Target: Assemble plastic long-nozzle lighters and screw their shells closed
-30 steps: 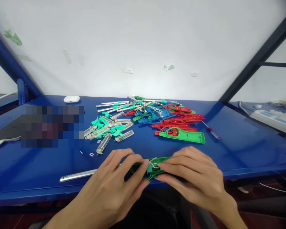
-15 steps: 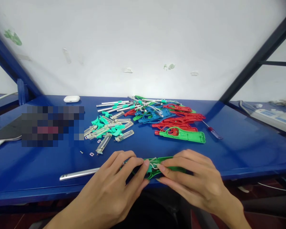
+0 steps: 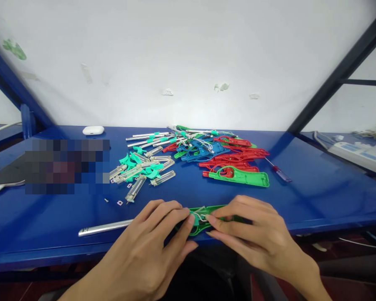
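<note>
We pinched a green plastic shell point(image 3: 203, 220) at the near edge of the blue tabletop point(image 3: 316, 196), our left hand point(image 3: 150, 246) and right hand point(image 3: 257, 238) gripping either end with their fingertips. Coloured shells point(image 3: 232, 161) were piled near the far edge, below a white wall point(image 3: 188, 62).

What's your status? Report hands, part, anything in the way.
Left hand and right hand both pinching the green shell at the near edge of the table. White wires showing at its middle. Pile of shells lies behind, apart; nothing blocking.
</note>
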Action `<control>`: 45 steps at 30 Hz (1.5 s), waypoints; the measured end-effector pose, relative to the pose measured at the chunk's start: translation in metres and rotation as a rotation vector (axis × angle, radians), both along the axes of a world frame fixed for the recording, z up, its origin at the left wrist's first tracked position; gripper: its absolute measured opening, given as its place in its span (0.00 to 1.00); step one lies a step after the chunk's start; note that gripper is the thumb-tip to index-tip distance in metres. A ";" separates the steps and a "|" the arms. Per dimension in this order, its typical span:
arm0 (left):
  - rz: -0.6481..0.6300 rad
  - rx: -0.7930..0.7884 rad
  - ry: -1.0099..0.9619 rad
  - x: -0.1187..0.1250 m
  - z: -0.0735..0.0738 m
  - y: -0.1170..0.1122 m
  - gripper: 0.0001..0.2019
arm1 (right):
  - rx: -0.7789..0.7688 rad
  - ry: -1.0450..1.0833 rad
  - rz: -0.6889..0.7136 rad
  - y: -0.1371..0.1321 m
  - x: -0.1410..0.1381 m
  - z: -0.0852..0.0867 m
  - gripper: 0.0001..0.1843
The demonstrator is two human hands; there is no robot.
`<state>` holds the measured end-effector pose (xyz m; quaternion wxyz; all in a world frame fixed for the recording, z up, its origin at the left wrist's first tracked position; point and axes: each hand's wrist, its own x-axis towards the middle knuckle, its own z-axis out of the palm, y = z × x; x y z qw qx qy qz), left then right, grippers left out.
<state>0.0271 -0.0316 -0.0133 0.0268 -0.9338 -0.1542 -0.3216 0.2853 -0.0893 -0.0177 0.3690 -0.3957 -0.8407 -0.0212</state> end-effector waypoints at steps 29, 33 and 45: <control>0.001 -0.247 0.164 0.001 0.011 0.001 0.16 | -0.118 0.067 0.060 0.004 0.005 0.003 0.07; -0.005 -0.202 0.118 -0.002 0.011 -0.001 0.16 | -0.106 0.077 0.058 0.004 0.004 0.005 0.08; 0.102 -0.176 0.009 -0.016 0.013 0.002 0.20 | -0.083 0.128 0.041 0.004 -0.002 0.006 0.07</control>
